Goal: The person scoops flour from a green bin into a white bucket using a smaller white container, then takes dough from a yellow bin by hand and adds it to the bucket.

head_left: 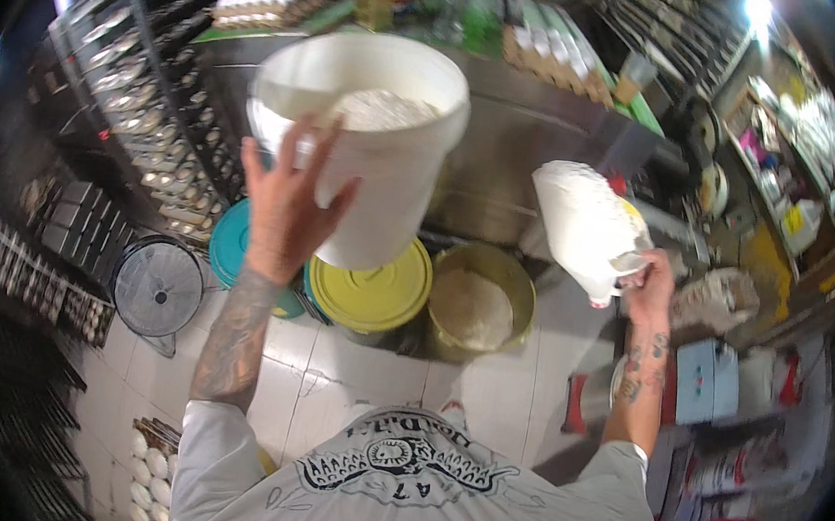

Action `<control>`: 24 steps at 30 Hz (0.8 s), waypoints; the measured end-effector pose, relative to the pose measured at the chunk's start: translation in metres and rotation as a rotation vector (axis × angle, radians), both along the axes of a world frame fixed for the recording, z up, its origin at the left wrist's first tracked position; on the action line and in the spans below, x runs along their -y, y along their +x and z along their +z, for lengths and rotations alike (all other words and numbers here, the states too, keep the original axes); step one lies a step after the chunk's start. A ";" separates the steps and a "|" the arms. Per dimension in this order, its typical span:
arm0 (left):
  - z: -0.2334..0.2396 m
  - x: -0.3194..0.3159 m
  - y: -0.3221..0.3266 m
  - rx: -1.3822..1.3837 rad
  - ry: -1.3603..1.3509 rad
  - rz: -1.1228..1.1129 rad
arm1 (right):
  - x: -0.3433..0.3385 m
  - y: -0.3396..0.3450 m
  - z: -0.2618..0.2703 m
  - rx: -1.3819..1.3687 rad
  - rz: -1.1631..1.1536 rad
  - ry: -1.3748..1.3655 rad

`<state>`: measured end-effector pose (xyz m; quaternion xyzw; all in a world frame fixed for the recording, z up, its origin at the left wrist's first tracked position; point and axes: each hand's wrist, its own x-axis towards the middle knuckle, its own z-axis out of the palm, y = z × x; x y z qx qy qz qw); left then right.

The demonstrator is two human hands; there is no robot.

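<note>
A tall white plastic bucket [387,182] stands on the yellow lid [369,293] of a bin, with a heap of pale flour-like powder [384,110] inside. My left hand [304,189], fingers spread, is at the near side of the bucket; whether it touches the wall I cannot tell. Out to the right, my right hand [645,282] grips the handle end of a large white scoop [574,238] heaped with white powder. To the right of the yellow lid is an uncovered yellowish bin [485,305] with pale powder in it.
Behind the bucket runs a metal counter [520,135] bearing egg trays [261,4]. At left stand a tray rack [131,97], a teal-lidded bin [231,242] and a round fan [158,287]. Shelves [786,190] and a light-blue box [707,382] are at right. Part of a person shows at lower right.
</note>
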<state>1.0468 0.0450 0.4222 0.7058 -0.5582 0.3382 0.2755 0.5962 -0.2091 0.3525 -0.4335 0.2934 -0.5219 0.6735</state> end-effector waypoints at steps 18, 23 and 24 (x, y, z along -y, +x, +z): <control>-0.028 0.013 -0.036 -0.275 -0.253 -0.124 | -0.013 0.323 0.244 -0.651 0.317 -1.905; -0.030 0.011 -0.023 -0.286 -0.223 -0.103 | -0.049 0.381 0.236 -0.942 0.377 -2.434; -0.029 0.010 -0.022 -0.288 -0.219 -0.109 | -0.051 0.384 0.234 -0.937 0.355 -2.470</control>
